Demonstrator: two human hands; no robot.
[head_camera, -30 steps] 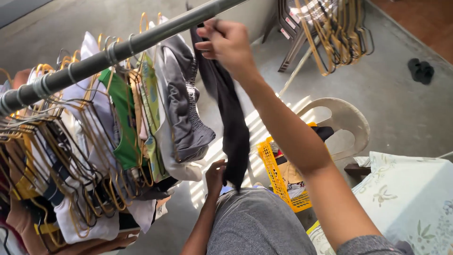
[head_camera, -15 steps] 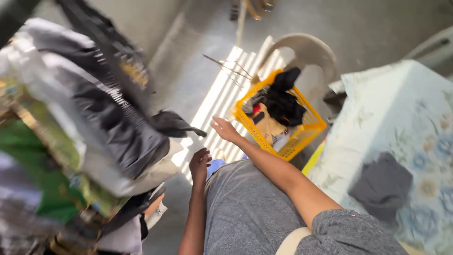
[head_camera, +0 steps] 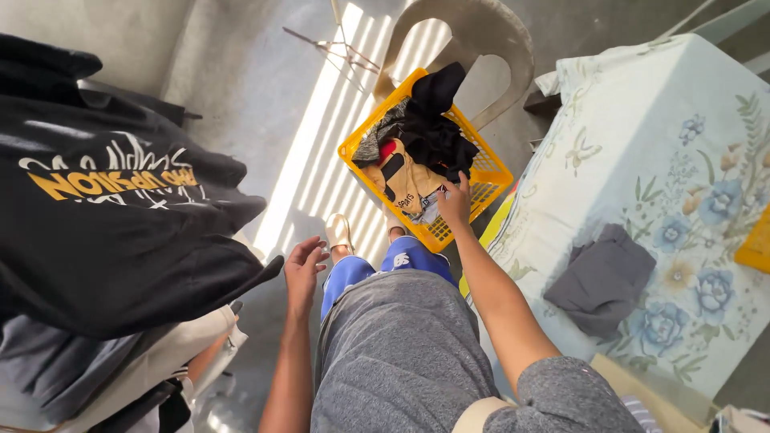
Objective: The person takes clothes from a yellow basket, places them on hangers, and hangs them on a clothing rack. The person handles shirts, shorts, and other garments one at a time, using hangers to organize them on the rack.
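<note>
the yellow laundry basket [head_camera: 491, 178], a rigid plastic lattice, sat on the seat of a beige moulded chair [head_camera: 513, 36], near its front edge, heaped with soft clothes: a black garment [head_camera: 433, 120] draped over the far rim, a tan piece [head_camera: 409, 180] below it. the right hand [head_camera: 455, 200] reached into the near side of the pile, fingers curled down on the cloth, though whether they had closed on a piece i could not tell. the left hand [head_camera: 305, 269] hung empty beside the grey shorts [head_camera: 401, 353], fingers loosely apart. a tug on a tangled piece could likely drag the light basket off the seat or spill neighbouring clothes onto the concrete floor [head_camera: 249, 72]. to the right lay a floral sheet [head_camera: 674, 160] with a folded grey cloth [head_camera: 601, 277]; at left hung a black printed shirt [head_camera: 104, 232].
</note>
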